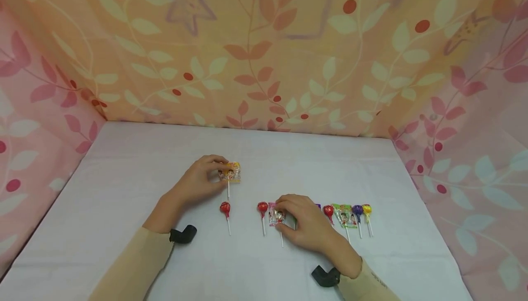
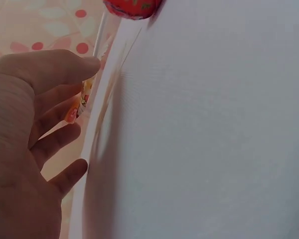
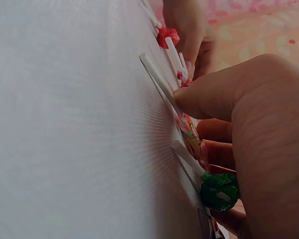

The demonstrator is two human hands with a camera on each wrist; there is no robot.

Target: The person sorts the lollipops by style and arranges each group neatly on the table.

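Observation:
My left hand (image 1: 200,177) pinches a lollipop in a flat yellow wrapper (image 1: 233,172) between thumb and fingers. Its white stick points toward a red lollipop (image 1: 224,208) lying just below. Over the row on the right, my right hand (image 1: 307,225) has thumb and fingers at the edges of a lollipop in a pink flat wrapper (image 1: 277,215). In the right wrist view, a green round lollipop (image 3: 220,191) lies under that hand, mostly hidden from the head view. Another red lollipop (image 1: 262,207) is left of the pink one.
Right of my right hand the row goes on with a red lollipop (image 1: 328,211), a green flat-wrapped one (image 1: 344,215), a purple one (image 1: 357,210) and a yellow one (image 1: 366,209). A white cloth (image 1: 255,273) covers the table; patterned curtains (image 1: 255,62) stand behind and at both sides.

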